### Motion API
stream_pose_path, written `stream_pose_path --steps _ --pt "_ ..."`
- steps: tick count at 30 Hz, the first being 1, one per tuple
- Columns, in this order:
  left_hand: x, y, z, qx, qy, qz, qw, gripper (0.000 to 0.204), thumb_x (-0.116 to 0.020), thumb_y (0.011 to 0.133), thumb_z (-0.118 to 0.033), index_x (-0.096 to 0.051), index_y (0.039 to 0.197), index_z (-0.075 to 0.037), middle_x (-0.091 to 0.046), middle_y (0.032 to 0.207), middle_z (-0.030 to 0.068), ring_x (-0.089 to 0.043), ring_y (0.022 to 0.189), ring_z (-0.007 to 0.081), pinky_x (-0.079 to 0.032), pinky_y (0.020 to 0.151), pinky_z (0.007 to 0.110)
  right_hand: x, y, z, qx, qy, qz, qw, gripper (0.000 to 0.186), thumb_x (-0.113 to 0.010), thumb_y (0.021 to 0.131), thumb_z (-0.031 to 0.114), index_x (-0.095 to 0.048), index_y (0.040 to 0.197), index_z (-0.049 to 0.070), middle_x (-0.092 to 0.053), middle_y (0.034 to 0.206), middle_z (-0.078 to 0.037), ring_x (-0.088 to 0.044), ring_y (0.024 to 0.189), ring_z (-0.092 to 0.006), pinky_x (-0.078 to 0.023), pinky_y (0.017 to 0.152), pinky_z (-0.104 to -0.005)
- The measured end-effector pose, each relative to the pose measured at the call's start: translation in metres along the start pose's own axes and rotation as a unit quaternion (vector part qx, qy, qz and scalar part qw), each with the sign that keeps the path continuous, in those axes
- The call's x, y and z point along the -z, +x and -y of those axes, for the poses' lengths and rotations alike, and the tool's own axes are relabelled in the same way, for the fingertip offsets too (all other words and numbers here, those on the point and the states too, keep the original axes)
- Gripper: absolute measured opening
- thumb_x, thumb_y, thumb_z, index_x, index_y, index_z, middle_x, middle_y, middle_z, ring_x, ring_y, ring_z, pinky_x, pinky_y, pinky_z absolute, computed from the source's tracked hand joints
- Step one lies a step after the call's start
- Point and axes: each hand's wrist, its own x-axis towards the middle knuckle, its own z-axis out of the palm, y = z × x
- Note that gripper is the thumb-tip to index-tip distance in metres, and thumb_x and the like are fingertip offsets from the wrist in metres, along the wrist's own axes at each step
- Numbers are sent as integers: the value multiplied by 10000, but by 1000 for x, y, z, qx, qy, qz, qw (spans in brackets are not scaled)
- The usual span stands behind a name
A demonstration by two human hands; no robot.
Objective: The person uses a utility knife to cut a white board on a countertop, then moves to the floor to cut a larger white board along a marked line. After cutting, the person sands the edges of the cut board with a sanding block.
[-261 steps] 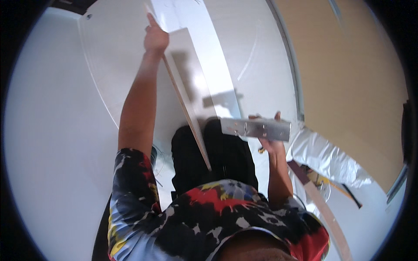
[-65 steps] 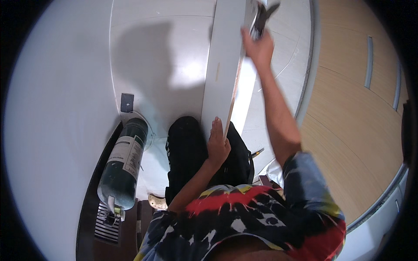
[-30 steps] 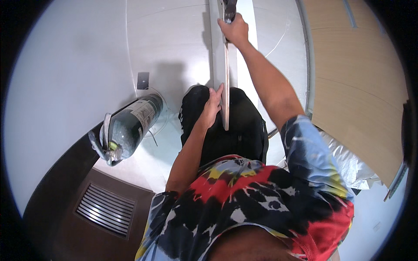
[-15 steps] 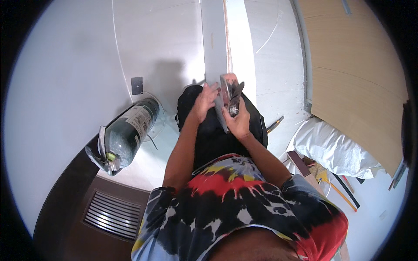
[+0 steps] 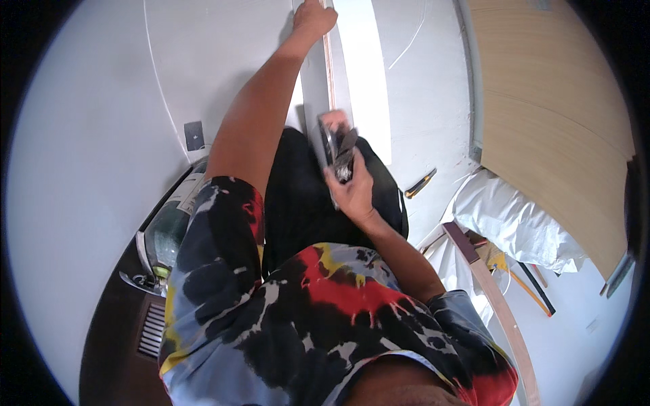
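My left arm reaches far forward, and my left hand (image 5: 315, 18) is closed over a long pale grey panel (image 5: 314, 84), near the top rim of the picture. The panel has a thin wood-coloured strip along its right edge. Close to my lap, my right hand (image 5: 353, 188) grips what looks like a metal hand plane (image 5: 332, 139), with a shiny side, a reddish front and a dark upright blade or lever. The plane lies over the near end of the panel and is slightly blurred. My right fingers are partly hidden behind it.
A green gas cylinder (image 5: 166, 233) lies at the left beside a dark socket plate (image 5: 193, 135). On the floor to the right is a utility knife (image 5: 421, 183). White sacking (image 5: 518, 220), a wooden strip (image 5: 497, 304) and a large wood-coloured board (image 5: 548, 115) stand further right.
My left hand has left the plane's side and stretched far forward onto the panel. The right hand still holds the plane, slightly further left in view. The view has shifted.
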Motion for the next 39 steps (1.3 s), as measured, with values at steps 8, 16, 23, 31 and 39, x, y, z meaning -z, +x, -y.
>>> stream_pose_path --steps 8,16,23,31,39 --pt "-15 28 -18 -5 8 9 1000 726 -509 851 -119 -245 1493 93 -601 1171 402 -598 1131 507 -485 1010 490 -6 149 16 -39 4 -33 999 515 -797 793 206 -572 1187 -39 -710 890 -242 -729 826 -372 -566 726 -413" --pt "-2 34 14 -61 -3 -81 995 550 -515 851 -157 -453 1342 83 -632 1109 381 -623 1083 495 -511 962 498 -9 -1 4 -107 36 16 993 569 -797 812 180 -516 1266 -16 -676 1008 -233 -713 919 -358 -562 790 -415" --pt "33 78 85 -130 7 -161 978 441 -562 860 -170 -579 1253 29 -659 1125 327 -632 1092 462 -527 941 471 -17 -88 -28 -45 -25 58 997 631 -835 767 170 -512 1278 -8 -666 1007 -221 -698 931 -386 -568 811 -429" --pt "67 28 123 -82 106 -185 973 770 -642 886 -224 -277 1495 74 -614 1280 291 -617 1146 457 -468 1023 475 41 -43 -15 -230 173 -9 958 425 -794 855 228 -590 1128 -27 -680 956 -115 -687 846 -202 -557 714 -337" --pt "31 -162 72 -76 115 -167 976 764 -546 981 -91 -75 1572 25 -580 1256 313 -630 1073 434 -536 869 467 142 16 -230 -330 98 -231 910 410 -733 921 288 -594 1121 -42 -656 866 -99 -636 678 -163 -581 604 -331"
